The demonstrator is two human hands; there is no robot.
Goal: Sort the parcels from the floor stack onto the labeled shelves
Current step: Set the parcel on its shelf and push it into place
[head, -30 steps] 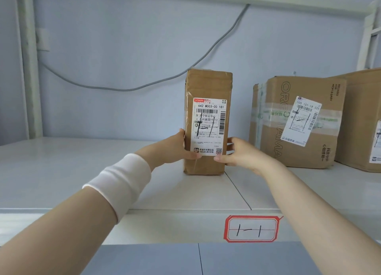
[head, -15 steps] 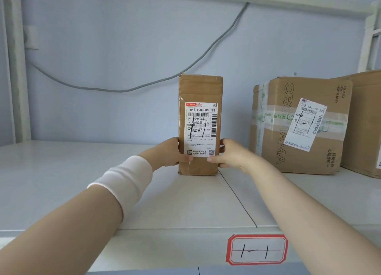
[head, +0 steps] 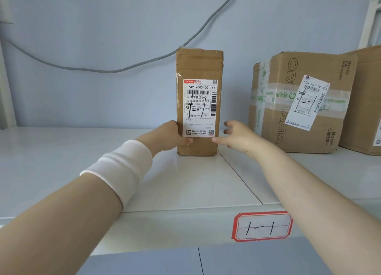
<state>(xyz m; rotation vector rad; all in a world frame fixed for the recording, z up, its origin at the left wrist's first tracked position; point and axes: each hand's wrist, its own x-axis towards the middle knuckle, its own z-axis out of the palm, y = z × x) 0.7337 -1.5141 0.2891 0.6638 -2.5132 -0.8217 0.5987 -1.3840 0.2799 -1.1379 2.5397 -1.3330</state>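
A tall brown cardboard parcel (head: 199, 68) stands upright on the white shelf (head: 61, 161), its white shipping label marked "1-1" by hand. My left hand (head: 167, 136) still grips its lower left edge, thumb on the front face. My right hand (head: 237, 135) is off the parcel's right side, fingers spread and loosely curled, thumb tip close to the lower right corner. A red-framed tag (head: 261, 226) reading "1-1" is stuck on the shelf's front edge.
A larger taped carton (head: 274, 114) with a loose white label sits to the right on the same shelf, and another box (head: 369, 101) stands beyond it. A grey cable (head: 103, 69) hangs along the back wall. The shelf left of the parcel is bare.
The parcel has been set down further back on the shelf. My right hand has let go and opened beside it. My left hand keeps its hold.
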